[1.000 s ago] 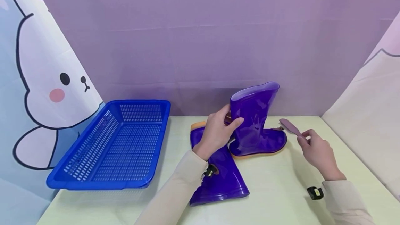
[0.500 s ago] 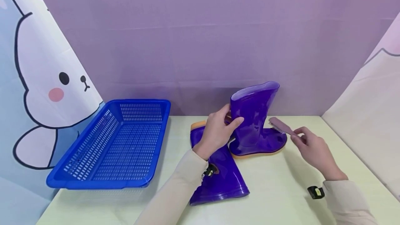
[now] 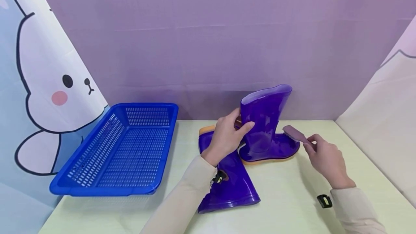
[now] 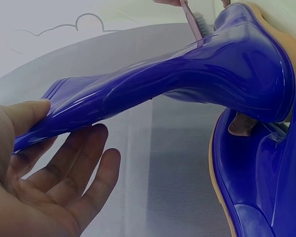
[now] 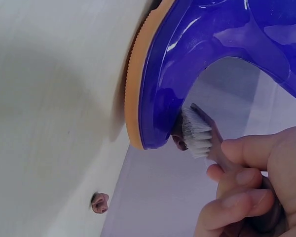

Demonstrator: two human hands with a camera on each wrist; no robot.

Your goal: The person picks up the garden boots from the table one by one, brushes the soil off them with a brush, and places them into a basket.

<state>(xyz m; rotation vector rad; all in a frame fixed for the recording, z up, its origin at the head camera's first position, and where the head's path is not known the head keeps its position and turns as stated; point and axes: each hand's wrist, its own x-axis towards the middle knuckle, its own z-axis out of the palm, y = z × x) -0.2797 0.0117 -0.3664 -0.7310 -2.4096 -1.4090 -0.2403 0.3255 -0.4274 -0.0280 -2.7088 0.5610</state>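
A purple rain boot with an orange sole stands upright on the table. My left hand grips the back of its shaft near the top, thumb on the near side; the left wrist view shows the thumb and fingers on either side of the shaft edge. My right hand holds a mauve brush by its handle, head over the boot's toe. White bristles touch the toe beside a brown lump. A second purple boot lies on its side, partly under my left wrist, bearing another brown lump.
A blue slotted basket stands at the left of the pale table. One loose brown lump lies on the table near the toe. A purple cloth backdrop hangs behind.
The brush moved left across the boot's toe, then slightly back to the right. The brown lump seen on the toe earlier is no longer visible in the head view. My left hand stays put.
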